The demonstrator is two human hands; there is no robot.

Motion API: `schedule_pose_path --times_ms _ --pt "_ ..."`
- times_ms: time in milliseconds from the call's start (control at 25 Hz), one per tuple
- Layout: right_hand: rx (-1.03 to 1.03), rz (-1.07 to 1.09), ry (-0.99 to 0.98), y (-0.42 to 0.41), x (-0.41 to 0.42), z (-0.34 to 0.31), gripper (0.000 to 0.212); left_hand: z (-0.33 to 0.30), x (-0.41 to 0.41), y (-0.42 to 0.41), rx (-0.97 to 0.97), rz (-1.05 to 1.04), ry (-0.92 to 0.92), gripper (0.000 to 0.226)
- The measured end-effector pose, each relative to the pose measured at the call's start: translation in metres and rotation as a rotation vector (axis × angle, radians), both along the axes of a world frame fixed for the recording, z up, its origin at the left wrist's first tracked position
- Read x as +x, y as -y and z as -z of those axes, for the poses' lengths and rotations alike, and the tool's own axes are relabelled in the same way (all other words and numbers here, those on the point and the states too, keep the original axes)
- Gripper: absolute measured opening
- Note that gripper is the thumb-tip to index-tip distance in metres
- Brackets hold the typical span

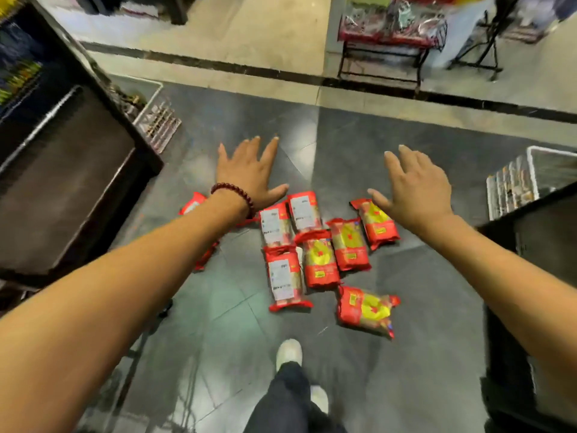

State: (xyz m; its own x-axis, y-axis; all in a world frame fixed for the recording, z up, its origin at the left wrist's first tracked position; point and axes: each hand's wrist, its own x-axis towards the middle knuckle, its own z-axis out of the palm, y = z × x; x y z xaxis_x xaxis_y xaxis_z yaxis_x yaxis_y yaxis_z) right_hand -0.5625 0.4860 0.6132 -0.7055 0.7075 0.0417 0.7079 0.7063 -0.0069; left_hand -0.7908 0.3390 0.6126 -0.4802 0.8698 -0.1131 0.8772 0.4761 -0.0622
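Observation:
Several red and yellow food packets [321,260] lie scattered on the dark tiled floor [406,292] in front of me. Some show a white label side [282,278], others the yellow front [363,310]. My left hand [249,170], with a dark red bead bracelet at the wrist, is stretched out above the packets with fingers spread and holds nothing. My right hand [415,185] is stretched out the same way, fingers straight and apart, empty. One or two packets [193,206] are partly hidden under my left forearm.
A dark shelf unit [62,170] stands at the left and another dark counter [537,276] at the right. White wire baskets [156,117] [518,179] sit on the floor beside them. A metal display stand [384,48] is further back. My shoe [288,353] is below the packets.

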Motion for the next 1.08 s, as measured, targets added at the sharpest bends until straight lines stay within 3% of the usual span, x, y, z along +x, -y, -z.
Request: schedule_pose_path --times_ms 280,600,760,880,1000,1080 --pt "-0.270 0.206 0.181 -0.033 0.076 0.197 0.070 0.210 0.045 -0.055 -0.202 0.080 0.193 0.086" --pt "-0.430 0.215 0.367 -0.062 0.126 0.477 0.083 0.498 0.071 -0.049 -0.435 -0.021 0.250 0.084" --pt "-0.495 0.194 0.466 -0.060 0.139 0.617 0.084 0.636 0.061 -0.024 -0.425 -0.389 0.455 0.086" --pt "-0.550 0.163 0.522 -0.055 0.149 0.707 0.092 0.719 0.051 0.002 -0.224 -0.777 0.620 0.081" --pt "-0.689 0.161 0.564 -0.056 0.159 0.750 0.098 0.758 0.059 0.015 0.060 -1.176 0.962 0.048" --pt "-0.756 0.215 0.515 -0.052 0.166 0.757 0.094 0.760 0.067 0.017 0.183 -1.320 1.155 0.039"
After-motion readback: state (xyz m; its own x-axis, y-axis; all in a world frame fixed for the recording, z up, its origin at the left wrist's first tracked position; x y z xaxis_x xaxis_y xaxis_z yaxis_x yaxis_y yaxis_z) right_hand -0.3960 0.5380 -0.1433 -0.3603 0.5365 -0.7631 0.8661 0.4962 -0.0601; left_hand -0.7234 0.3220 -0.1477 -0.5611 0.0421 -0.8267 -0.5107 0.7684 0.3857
